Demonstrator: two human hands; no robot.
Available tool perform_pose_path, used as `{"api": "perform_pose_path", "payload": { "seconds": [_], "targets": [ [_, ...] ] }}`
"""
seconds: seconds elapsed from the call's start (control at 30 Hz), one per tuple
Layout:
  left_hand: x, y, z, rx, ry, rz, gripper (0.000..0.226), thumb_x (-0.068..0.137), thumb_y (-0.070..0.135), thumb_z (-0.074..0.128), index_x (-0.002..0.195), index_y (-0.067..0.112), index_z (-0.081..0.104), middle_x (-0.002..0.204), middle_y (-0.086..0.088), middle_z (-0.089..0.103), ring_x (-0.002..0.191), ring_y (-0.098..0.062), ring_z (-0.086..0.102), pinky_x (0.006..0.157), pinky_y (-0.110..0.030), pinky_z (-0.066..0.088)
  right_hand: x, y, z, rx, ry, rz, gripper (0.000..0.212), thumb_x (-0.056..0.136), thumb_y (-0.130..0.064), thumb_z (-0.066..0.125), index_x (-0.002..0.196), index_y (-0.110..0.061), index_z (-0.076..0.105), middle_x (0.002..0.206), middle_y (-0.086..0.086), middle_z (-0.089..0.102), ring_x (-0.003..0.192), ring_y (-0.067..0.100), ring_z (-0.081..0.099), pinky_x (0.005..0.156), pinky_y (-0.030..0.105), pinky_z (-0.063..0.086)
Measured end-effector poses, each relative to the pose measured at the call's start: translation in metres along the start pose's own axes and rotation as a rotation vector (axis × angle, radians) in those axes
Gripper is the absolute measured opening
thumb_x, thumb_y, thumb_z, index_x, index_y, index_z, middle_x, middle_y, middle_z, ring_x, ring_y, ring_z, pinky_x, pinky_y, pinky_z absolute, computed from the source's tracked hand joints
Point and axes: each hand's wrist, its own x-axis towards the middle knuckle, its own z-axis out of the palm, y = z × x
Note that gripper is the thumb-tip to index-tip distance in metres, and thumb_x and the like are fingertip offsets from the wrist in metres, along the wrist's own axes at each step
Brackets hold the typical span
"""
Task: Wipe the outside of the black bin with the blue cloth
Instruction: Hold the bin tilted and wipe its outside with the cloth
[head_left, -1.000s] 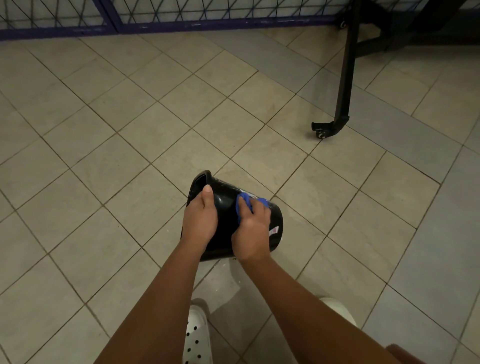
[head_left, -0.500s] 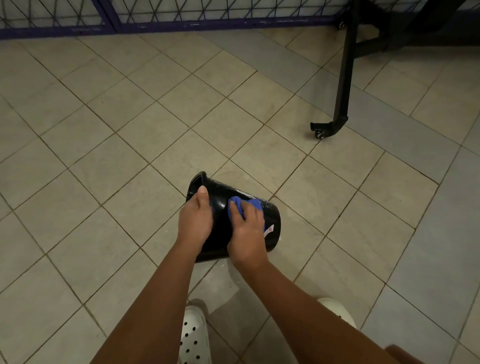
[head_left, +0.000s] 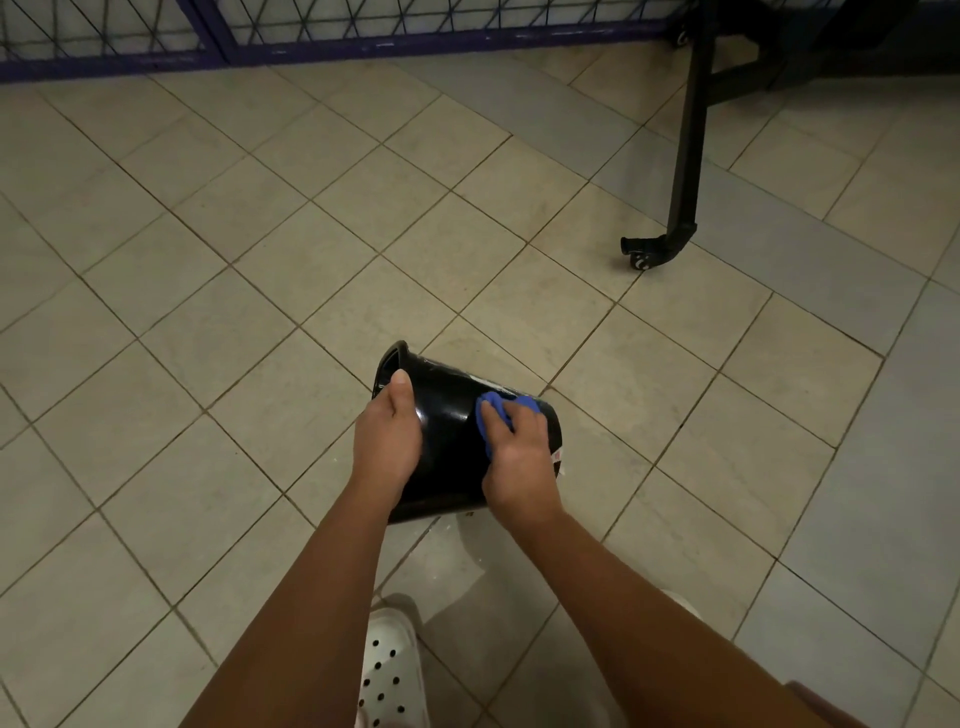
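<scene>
You're mid-wipe here. The bin (head_left: 451, 467) lies on its side on the floor tiles, well apart from the wheeled stand leg (head_left: 684, 156), nearer to you than the leg and off to its left. The bin's open mouth points away from the leg.

Your left hand (head_left: 387, 441) grips the bin at the mouth end, the end farther from the stand leg, thumb up by the rim and fingers wrapped down the wall to steady it. Your right hand (head_left: 519, 462) has its fingers curled over the bunched-up cloth (head_left: 493, 408) and presses it onto the top of the wall, toward the base end, the side nearer the stand leg.

My guess is only the upward-facing strip is getting covered. The next move probably calls for rolling the bin with your left hand so a fresh bit of wall comes up, then rubbing along it again.

Stuff I can't make out: the underside against the floor and the base are both hidden, so there's no telling what's clean. Most of the cloth is under your fingers. There's a small white label (head_left: 558, 461) peeking out by your right hand, unreadable. The top of the stand is cut off.
</scene>
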Motion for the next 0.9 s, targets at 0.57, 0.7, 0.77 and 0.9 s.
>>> {"api": "perform_pose_path", "payload": {
  "seconds": [0.57, 0.7, 0.77, 0.9],
  "targets": [
    [-0.003, -0.001, 0.002, 0.080, 0.012, 0.083, 0.040, 0.103, 0.047, 0.024, 0.103, 0.025, 0.057, 0.087, 0.007, 0.057, 0.084, -0.007, 0.053, 0.084, -0.031, 0.040, 0.021, 0.033, -0.014, -0.057, -0.040, 0.137, 0.065, 0.083, -0.003, 0.056, 0.143, -0.011, 0.030, 0.136, 0.011, 0.037, 0.125, 0.025, 0.028, 0.106, 0.029, 0.026],
    [-0.001, 0.000, 0.002, 0.106, 0.007, 0.091, 0.044, 0.103, 0.047, 0.023, 0.104, 0.022, 0.059, 0.089, 0.002, 0.058, 0.086, -0.011, 0.055, 0.085, -0.032, 0.044, 0.012, 0.039, -0.016, 0.004, -0.027, 0.265, 0.066, 0.081, 0.001, 0.056, 0.141, -0.011, 0.032, 0.134, 0.010, 0.038, 0.125, 0.024, 0.028, 0.106, 0.029, 0.028],
    [0.000, -0.001, 0.000, 0.083, 0.007, 0.067, 0.045, 0.103, 0.048, 0.023, 0.108, 0.021, 0.059, 0.091, 0.001, 0.058, 0.090, -0.014, 0.055, 0.087, -0.033, 0.043, 0.005, 0.030, -0.012, 0.020, -0.001, 0.193, 0.066, 0.080, 0.002, 0.056, 0.141, -0.009, 0.033, 0.134, 0.010, 0.038, 0.124, 0.024, 0.028, 0.106, 0.028, 0.027],
    [-0.001, -0.003, -0.002, 0.052, 0.007, 0.054, 0.044, 0.102, 0.048, 0.024, 0.105, 0.021, 0.059, 0.092, 0.001, 0.060, 0.089, -0.012, 0.056, 0.085, -0.031, 0.041, 0.010, 0.027, -0.010, 0.044, 0.012, 0.058, 0.064, 0.078, 0.006, 0.057, 0.138, -0.007, 0.040, 0.134, 0.013, 0.042, 0.123, 0.027, 0.033, 0.106, 0.026, 0.026]
  ]
}}
